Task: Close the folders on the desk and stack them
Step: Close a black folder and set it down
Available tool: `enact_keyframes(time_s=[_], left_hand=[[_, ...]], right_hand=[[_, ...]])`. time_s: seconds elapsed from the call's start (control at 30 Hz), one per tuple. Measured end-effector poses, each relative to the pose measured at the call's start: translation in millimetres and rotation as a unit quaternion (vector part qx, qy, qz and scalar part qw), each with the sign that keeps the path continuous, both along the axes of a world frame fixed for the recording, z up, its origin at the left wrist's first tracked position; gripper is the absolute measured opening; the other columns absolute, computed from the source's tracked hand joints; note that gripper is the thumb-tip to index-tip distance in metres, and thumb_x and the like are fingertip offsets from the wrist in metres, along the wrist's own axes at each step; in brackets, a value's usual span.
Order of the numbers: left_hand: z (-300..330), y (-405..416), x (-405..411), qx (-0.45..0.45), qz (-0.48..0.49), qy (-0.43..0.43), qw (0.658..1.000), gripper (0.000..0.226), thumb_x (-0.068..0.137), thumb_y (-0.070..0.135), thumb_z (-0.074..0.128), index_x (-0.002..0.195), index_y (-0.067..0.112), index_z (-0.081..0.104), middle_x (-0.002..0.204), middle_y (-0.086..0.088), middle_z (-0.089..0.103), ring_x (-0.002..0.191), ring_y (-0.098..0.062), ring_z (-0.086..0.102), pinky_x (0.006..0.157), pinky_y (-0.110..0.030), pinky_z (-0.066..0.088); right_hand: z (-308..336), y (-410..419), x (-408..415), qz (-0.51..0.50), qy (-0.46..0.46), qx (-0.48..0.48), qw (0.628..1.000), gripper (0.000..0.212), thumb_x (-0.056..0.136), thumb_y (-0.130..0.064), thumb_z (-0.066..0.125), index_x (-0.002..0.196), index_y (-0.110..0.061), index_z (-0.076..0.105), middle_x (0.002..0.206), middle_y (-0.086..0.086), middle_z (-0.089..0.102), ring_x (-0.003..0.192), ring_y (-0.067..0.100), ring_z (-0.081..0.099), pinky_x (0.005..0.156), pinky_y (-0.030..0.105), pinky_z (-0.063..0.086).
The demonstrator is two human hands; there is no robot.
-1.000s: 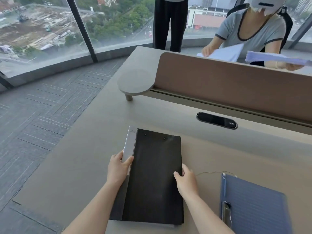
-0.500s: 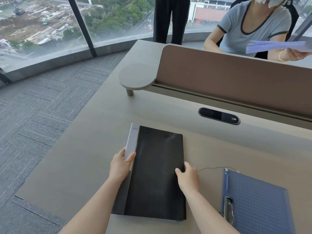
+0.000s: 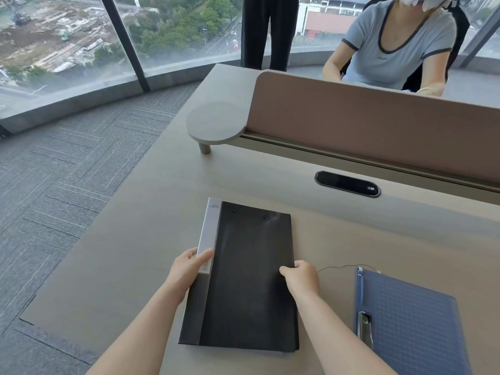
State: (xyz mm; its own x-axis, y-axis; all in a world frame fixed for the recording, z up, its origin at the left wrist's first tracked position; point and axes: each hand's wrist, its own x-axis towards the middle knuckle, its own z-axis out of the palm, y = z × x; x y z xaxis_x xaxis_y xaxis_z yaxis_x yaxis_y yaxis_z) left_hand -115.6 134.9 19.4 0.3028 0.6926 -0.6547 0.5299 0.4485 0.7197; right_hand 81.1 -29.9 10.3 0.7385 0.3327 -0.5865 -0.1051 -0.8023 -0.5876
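A closed black folder point(image 3: 249, 269) with a grey spine label lies flat on the desk point(image 3: 130, 266) in front of me. My left hand point(image 3: 188, 269) grips its left spine edge, thumb on top of the label. My right hand point(image 3: 300, 277) holds its right edge, fingers curled over the cover. A blue folder point(image 3: 414, 323) with a grid pattern and a metal clip lies closed at the lower right, apart from the black one.
A brown divider panel point(image 3: 378, 125) crosses the back of the desk, with a round side shelf point(image 3: 216, 123) at its left end and a black cable port point(image 3: 347, 184). A thin wire point(image 3: 341, 267) lies beside the blue folder. One person sits and another stands beyond the divider.
Both hands stay on the black folder's edges, with little visible movement of the folder. The seated person has lowered the papers out of sight behind the divider.
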Motion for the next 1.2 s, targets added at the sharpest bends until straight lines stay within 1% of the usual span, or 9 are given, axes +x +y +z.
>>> enact_keyframes(time_s=[0.27, 0.4, 0.47, 0.6, 0.67, 0.93, 1.03, 1.07, 1.2], left_hand=[[-3, 1, 2, -0.030, 0.032, -0.022, 0.999, 0.039, 0.082, 0.038, 0.076, 0.111, 0.013, 0.067, 0.098, -0.010, 0.077, 0.087, -0.030, 0.075, 0.077, -0.044, 0.061], [-1, -1, 2, -0.049, 0.042, -0.027, 0.998, 0.038, 0.081, 0.039, 0.076, 0.109, 0.014, 0.069, 0.099, -0.012, 0.077, 0.089, -0.033, 0.074, 0.079, -0.047, 0.062], [3, -3, 2, -0.060, 0.043, -0.028, 0.997, 0.036, 0.082, 0.039, 0.076, 0.105, 0.011, 0.071, 0.095, -0.012, 0.078, 0.085, -0.033, 0.075, 0.076, -0.046, 0.062], [7, -8, 3, -0.082, 0.049, -0.028, 0.995, 0.038, 0.081, 0.038, 0.076, 0.101, 0.005, 0.072, 0.093, -0.017, 0.078, 0.090, -0.040, 0.073, 0.082, -0.052, 0.060], [9, -10, 3, -0.092, 0.053, -0.031, 0.994, 0.040, 0.081, 0.038, 0.076, 0.101, 0.004, 0.072, 0.093, -0.018, 0.078, 0.088, -0.040, 0.073, 0.083, -0.053, 0.059], [15, -25, 8, -0.121, 0.017, -0.052, 0.991, 0.040, 0.084, 0.035, 0.073, 0.106, 0.001, 0.070, 0.093, -0.018, 0.078, 0.083, -0.037, 0.074, 0.074, -0.043, 0.061], [18, -26, 10, -0.117, 0.008, -0.051, 0.992, 0.042, 0.084, 0.035, 0.074, 0.106, 0.000, 0.070, 0.093, -0.019, 0.078, 0.091, -0.042, 0.072, 0.078, -0.047, 0.061], [19, -27, 11, -0.115, 0.005, -0.047, 0.992, 0.042, 0.084, 0.035, 0.074, 0.106, 0.000, 0.070, 0.092, -0.019, 0.078, 0.091, -0.043, 0.072, 0.080, -0.048, 0.060], [28, -32, 20, -0.101, -0.009, -0.046, 0.994, 0.043, 0.084, 0.037, 0.074, 0.106, 0.000, 0.069, 0.092, -0.019, 0.077, 0.091, -0.042, 0.072, 0.082, -0.050, 0.060]], right_hand=[[7, 3, 10, -0.099, 0.121, 0.005, 0.988, 0.020, 0.076, 0.000, 0.062, 0.064, -0.001, 0.046, 0.068, 0.011, 0.048, 0.064, 0.029, 0.043, 0.063, 0.033, 0.036], [8, 1, 10, -0.122, 0.123, 0.027, 0.984, 0.016, 0.078, 0.000, 0.064, 0.082, 0.015, 0.058, 0.117, 0.023, 0.060, 0.082, 0.041, 0.065, 0.076, 0.039, 0.052], [7, 0, 9, -0.124, 0.128, 0.042, 0.983, 0.030, 0.076, 0.000, 0.062, 0.062, -0.007, 0.037, 0.065, 0.012, 0.037, 0.059, 0.026, 0.032, 0.060, 0.032, 0.028], [9, -6, 7, -0.123, 0.119, 0.053, 0.984, 0.019, 0.080, -0.001, 0.057, 0.069, -0.003, 0.041, 0.070, 0.009, 0.035, 0.062, 0.026, 0.029, 0.059, 0.032, 0.025], [12, -9, 7, -0.122, 0.116, 0.058, 0.984, 0.032, 0.085, -0.005, 0.058, 0.114, 0.009, 0.054, 0.131, 0.025, 0.050, 0.090, 0.042, 0.057, 0.080, 0.040, 0.047], [14, -26, 5, -0.148, 0.139, 0.069, 0.977, 0.015, 0.086, -0.003, 0.053, 0.098, -0.012, 0.050, 0.096, 0.008, 0.053, 0.077, 0.023, 0.045, 0.061, 0.027, 0.033], [18, -32, 4, -0.157, 0.132, 0.049, 0.978, 0.005, 0.083, 0.004, 0.052, 0.083, 0.005, 0.056, 0.084, 0.019, 0.056, 0.071, 0.033, 0.050, 0.088, 0.038, 0.014], [18, -35, 5, -0.164, 0.132, 0.047, 0.976, 0.018, 0.085, 0.005, 0.053, 0.098, 0.015, 0.061, 0.101, 0.026, 0.063, 0.088, 0.040, 0.059, 0.103, 0.049, 0.040], [29, -46, 12, -0.163, 0.135, 0.070, 0.975, 0.024, 0.089, 0.003, 0.053, 0.107, 0.016, 0.058, 0.101, 0.018, 0.060, 0.085, 0.028, 0.053, 0.080, 0.034, 0.040]])
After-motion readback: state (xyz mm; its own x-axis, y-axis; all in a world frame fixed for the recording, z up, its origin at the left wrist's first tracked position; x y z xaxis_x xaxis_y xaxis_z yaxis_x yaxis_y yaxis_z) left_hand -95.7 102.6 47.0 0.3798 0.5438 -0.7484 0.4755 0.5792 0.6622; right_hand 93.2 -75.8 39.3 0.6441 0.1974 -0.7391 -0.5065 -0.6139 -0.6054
